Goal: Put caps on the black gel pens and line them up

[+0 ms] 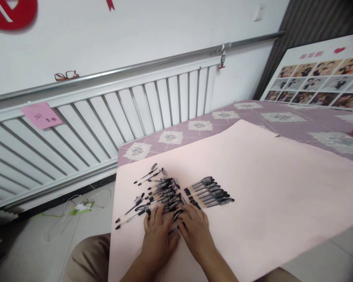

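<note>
Left hand [157,230], right hand [195,224] half-curled at near edge of messy heap of clear plastic, black-capped pens [164,192]; can't tell if gripping any. Neat row of matching pens [212,193] beside heap, on pale pink-covered tabletop [270,188].

Purple-and-white patterned tablecloth [200,125], broad pale-pink sheet [270,184] spread across it, and there, jumbled black-capped clear pens [164,192] beside a neat row [209,192]!
</note>
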A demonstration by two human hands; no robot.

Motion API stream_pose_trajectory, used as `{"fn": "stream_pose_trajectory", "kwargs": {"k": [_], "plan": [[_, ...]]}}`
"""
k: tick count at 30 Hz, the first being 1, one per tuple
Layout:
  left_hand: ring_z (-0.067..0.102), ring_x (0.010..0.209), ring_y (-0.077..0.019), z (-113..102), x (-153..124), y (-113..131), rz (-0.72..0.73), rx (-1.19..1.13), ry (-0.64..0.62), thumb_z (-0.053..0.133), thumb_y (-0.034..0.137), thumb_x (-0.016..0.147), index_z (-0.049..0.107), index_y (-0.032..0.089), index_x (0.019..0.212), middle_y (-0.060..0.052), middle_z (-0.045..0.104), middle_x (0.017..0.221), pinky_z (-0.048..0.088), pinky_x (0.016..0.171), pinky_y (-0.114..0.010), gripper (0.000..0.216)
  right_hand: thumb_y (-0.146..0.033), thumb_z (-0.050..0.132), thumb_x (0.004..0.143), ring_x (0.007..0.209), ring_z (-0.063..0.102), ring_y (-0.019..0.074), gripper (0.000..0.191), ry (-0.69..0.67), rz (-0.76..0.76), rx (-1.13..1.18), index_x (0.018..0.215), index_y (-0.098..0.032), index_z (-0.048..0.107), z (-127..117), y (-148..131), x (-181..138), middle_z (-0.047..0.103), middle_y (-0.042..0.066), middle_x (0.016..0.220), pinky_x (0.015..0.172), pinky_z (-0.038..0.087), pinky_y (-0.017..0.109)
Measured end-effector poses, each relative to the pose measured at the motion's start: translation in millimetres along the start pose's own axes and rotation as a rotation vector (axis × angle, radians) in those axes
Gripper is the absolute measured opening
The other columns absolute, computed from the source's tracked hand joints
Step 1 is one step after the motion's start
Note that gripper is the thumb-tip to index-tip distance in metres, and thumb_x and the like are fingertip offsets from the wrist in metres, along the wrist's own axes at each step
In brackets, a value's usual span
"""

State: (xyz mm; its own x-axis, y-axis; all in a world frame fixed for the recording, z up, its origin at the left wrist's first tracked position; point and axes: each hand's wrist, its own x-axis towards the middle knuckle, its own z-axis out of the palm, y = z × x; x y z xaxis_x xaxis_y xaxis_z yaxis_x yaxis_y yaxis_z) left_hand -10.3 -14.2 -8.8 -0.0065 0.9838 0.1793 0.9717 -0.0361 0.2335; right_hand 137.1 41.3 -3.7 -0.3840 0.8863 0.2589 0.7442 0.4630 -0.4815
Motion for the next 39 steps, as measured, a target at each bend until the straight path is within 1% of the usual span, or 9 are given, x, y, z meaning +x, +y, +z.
{"fn": "stream_pose_trajectory", "kwargs": {"k": [9,16,22,28,33,39], "plan": [[0.027,0.127,-0.0295,2.9,-3.1,-1.1,-0.006,-0.019,0.037,0.056,0.035,0.075,0.044,0.030,0.124,-0.008,0.035,0.139,0.020,0.099,-0.053,0.051,-0.027,0.051,0.079,0.115,0.044,0.0256,0.013,0.013,-0.005,0.001,0.082,-0.027,0.064,-2.9,-1.4,0.3,0.060,0.003,0.115,0.094,0.031,0.044],[0.027,0.127,-0.0292,6.4,-2.8,-2.3,-0.016,-0.005,0.045,0.055,0.036,0.075,0.045,0.028,0.123,-0.009,0.035,0.139,0.019,0.100,-0.053,0.050,-0.027,0.053,0.078,0.115,0.044,0.0250,0.012,0.007,0.001,0.017,0.082,-0.027,0.064,-3.9,-1.9,1.1,0.060,0.003,0.114,0.094,0.030,0.043],[0.028,0.126,-0.0290,3.3,-2.6,-0.2,-0.022,-0.013,0.061,0.057,0.033,0.073,0.049,0.025,0.118,-0.008,0.038,0.137,0.020,0.100,-0.052,0.046,-0.026,0.053,0.078,0.113,0.045,0.0255,0.012,0.033,-0.021,0.026,0.080,-0.027,0.064,-4.0,-1.3,0.9,0.061,0.003,0.112,0.092,0.033,0.042],[0.029,0.126,-0.0283,6.9,-3.6,-4.9,-0.030,-0.040,0.102,0.056,0.032,0.074,0.053,0.022,0.109,-0.010,0.038,0.136,0.024,0.099,-0.050,0.037,-0.028,0.052,0.079,0.113,0.045,0.0249,0.012,0.038,-0.015,0.013,0.081,-0.027,0.064,-2.0,0.5,-0.5,0.060,0.003,0.112,0.092,0.032,0.042],[0.030,0.126,-0.0268,8.4,-2.9,-7.5,-0.051,-0.033,0.119,0.052,0.031,0.079,0.049,0.024,0.119,-0.009,0.039,0.136,0.024,0.100,-0.049,0.041,-0.028,0.052,0.079,0.112,0.046,0.0247,0.012,0.044,-0.021,-0.004,0.081,-0.027,0.064,-2.0,0.4,-0.1,0.061,0.003,0.111,0.092,0.032,0.041],[0.029,0.126,-0.0273,8.2,-1.5,-7.2,-0.054,-0.028,0.097,0.053,0.034,0.079,0.052,0.025,0.116,-0.008,0.039,0.135,0.022,0.100,-0.049,0.038,-0.027,0.051,0.079,0.112,0.046,0.0247,0.012,0.037,-0.011,0.036,0.080,-0.027,0.064,-3.1,0.3,-0.1,0.061,0.003,0.111,0.092,0.032,0.042]]}}
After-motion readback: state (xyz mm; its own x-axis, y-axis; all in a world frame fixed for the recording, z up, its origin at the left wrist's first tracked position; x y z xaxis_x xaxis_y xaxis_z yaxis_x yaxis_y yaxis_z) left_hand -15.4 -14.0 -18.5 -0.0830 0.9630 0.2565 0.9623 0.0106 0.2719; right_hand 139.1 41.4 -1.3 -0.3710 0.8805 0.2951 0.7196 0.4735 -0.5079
